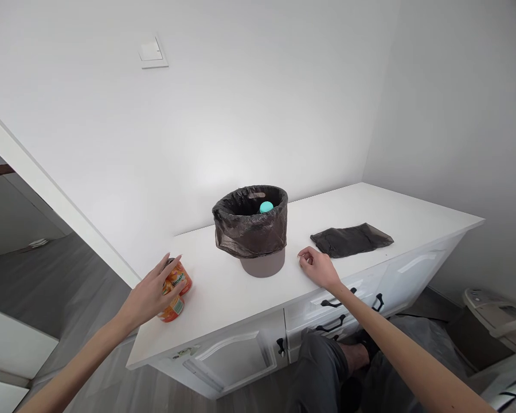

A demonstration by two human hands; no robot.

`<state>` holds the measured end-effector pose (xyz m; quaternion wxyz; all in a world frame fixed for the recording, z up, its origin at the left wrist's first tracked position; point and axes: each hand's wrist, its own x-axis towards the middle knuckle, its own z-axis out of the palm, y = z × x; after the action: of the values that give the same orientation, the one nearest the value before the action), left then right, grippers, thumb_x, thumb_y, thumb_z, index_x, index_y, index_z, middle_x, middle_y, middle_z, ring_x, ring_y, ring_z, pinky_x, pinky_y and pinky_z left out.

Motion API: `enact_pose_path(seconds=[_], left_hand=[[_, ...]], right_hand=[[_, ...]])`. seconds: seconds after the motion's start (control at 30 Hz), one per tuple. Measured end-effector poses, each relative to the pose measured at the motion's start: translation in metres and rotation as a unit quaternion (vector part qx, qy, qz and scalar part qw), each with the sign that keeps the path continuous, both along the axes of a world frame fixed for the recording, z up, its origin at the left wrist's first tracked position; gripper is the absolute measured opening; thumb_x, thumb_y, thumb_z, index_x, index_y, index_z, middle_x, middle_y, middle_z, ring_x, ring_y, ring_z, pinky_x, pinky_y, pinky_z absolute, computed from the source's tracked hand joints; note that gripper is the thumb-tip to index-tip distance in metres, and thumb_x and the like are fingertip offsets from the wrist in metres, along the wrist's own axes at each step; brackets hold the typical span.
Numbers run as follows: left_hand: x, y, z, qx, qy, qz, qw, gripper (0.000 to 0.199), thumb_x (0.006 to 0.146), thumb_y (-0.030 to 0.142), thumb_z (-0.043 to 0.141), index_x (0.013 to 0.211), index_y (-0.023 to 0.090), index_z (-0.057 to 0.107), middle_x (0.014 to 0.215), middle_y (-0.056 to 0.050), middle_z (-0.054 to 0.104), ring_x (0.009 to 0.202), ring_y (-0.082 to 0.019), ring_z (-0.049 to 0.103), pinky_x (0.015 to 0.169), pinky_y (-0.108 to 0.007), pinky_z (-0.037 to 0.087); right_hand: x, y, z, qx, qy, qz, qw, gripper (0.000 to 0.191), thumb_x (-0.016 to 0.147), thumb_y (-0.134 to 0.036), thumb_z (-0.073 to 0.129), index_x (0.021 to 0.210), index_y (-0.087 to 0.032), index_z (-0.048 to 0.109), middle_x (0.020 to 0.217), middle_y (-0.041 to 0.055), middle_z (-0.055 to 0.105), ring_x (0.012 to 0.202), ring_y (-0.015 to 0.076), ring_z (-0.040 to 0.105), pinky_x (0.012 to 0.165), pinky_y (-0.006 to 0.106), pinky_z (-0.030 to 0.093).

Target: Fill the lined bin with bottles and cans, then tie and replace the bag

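Two orange drink cans stand close together at the left end of the white cabinet top. My left hand reaches over them with its fingers stretched and apart, partly covering them. Whether it touches them I cannot tell. A bin lined with a dark plastic bag stands in the middle, the bag folded over its rim. Inside it shows a turquoise cap or lid; what lies below is hidden. Right of the bin, my right hand rests on the cabinet top, fingers loosely curled, nothing seen in them.
A folded dark plastic bag lies flat beyond my right hand. Cabinet doors and drawers with black handles face me, above my legs. A wall with a light switch rises behind. At far right is a beige plastic object.
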<state>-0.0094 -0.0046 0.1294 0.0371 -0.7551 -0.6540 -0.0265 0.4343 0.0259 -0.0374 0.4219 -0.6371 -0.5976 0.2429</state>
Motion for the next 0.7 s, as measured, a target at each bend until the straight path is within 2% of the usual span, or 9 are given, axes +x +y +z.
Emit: enact_pose_path(seconds=[0.13,0.2,0.33,0.43,0.57,0.63,0.7], left_hand=[[0.002,0.005,-0.002,-0.001,-0.023,0.006,1.000,0.082,0.094,0.069,0.042,0.164,0.038,0.013,0.173,-0.008,0.008,0.108,-0.030,0.071,0.070,-0.035,0.059],[0.004,0.000,-0.001,0.015,-0.035,0.007,0.999,0.084,0.094,0.067,0.044,0.164,0.037,0.009,0.173,-0.011,0.002,0.096,-0.027,0.074,0.065,-0.035,0.058],[0.011,-0.022,0.000,0.071,-0.038,0.013,0.997,0.078,0.096,0.061,0.046,0.163,0.035,0.016,0.173,-0.015,0.004,0.083,-0.022,0.074,0.065,-0.036,0.058],[0.018,-0.045,-0.004,0.110,-0.047,0.007,0.993,0.074,0.095,0.058,0.048,0.161,0.035,0.023,0.173,-0.014,0.007,0.085,-0.021,0.074,0.062,-0.035,0.058],[0.030,-0.080,-0.008,0.172,-0.070,-0.051,0.981,0.063,0.093,0.056,0.055,0.150,0.034,0.043,0.171,-0.011,0.019,0.096,-0.025,0.074,0.062,-0.033,0.060],[0.041,-0.096,0.001,0.210,-0.078,-0.075,0.972,0.054,0.090,0.056,0.058,0.140,0.036,0.053,0.169,-0.004,0.028,0.112,-0.030,0.070,0.069,-0.036,0.063],[0.058,-0.104,0.023,0.263,-0.103,-0.084,0.956,0.051,0.085,0.059,0.063,0.132,0.038,0.058,0.164,0.002,0.037,0.128,-0.035,0.060,0.084,-0.046,0.064]], right_hand=[[0.000,-0.001,0.002,-0.002,0.003,0.006,1.000,0.020,0.085,-0.030,0.051,0.096,-0.022,0.065,0.081,0.0008,0.071,0.071,0.0176,0.062,0.070,0.030,0.043],[-0.001,-0.001,0.003,-0.003,0.004,0.007,1.000,0.020,0.084,-0.031,0.050,0.096,-0.022,0.065,0.081,0.0008,0.071,0.070,0.0178,0.062,0.070,0.030,0.043],[-0.001,-0.002,0.003,0.002,0.005,0.003,1.000,0.019,0.084,-0.030,0.050,0.094,-0.022,0.065,0.080,0.0004,0.071,0.070,0.0176,0.062,0.070,0.030,0.043],[0.000,-0.001,0.001,0.005,0.003,0.005,1.000,0.019,0.084,-0.029,0.051,0.094,-0.023,0.065,0.081,0.0000,0.071,0.070,0.0172,0.063,0.071,0.030,0.043],[0.001,0.000,0.000,0.007,0.003,0.008,1.000,0.018,0.085,-0.029,0.050,0.095,-0.023,0.064,0.081,0.0001,0.071,0.071,0.0175,0.063,0.071,0.030,0.042],[0.001,0.001,-0.001,0.013,0.002,0.010,1.000,0.018,0.085,-0.029,0.050,0.095,-0.023,0.064,0.081,0.0004,0.071,0.071,0.0179,0.063,0.071,0.030,0.042],[0.001,0.001,-0.001,0.018,0.003,0.012,1.000,0.017,0.085,-0.029,0.050,0.094,-0.023,0.064,0.080,0.0006,0.071,0.071,0.0181,0.063,0.070,0.030,0.042]])
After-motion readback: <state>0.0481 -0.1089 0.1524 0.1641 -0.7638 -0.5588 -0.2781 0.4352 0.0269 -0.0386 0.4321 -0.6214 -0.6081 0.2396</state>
